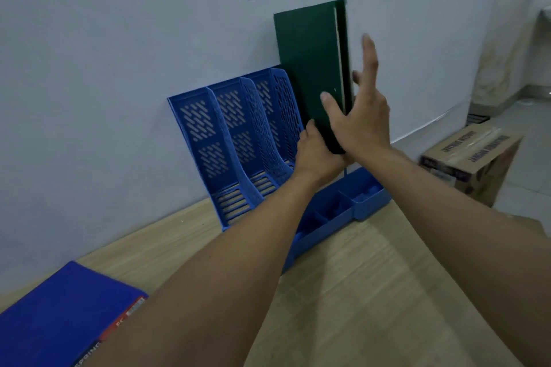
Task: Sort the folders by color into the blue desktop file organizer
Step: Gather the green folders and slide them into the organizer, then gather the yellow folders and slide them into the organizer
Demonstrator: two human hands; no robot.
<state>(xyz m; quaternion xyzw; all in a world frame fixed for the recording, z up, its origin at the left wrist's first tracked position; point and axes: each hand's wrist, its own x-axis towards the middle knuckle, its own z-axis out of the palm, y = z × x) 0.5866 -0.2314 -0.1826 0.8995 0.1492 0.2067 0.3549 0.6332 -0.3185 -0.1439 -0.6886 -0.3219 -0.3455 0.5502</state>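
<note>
From the head camera, you hold the dark green folder [310, 68] upright above the rightmost slot of the blue desktop file organizer [226, 140]. Your left hand [316, 152] is curled around its lower corner; your right hand [357, 116] lies flat against its right edge, fingers spread, thumb on the cover. You seem mid-insertion: next, lower it squarely into that slot. The slot itself is hidden behind your hands. A blue folder [59, 316] lies on the desk [372, 292], cut off at left.

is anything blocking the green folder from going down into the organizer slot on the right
Nothing visible blocks it. The green folder, held upright by the left hand and right hand, sits above the blue file organizer, whose visible slots look empty; the rightmost slot is partly hidden.
</note>
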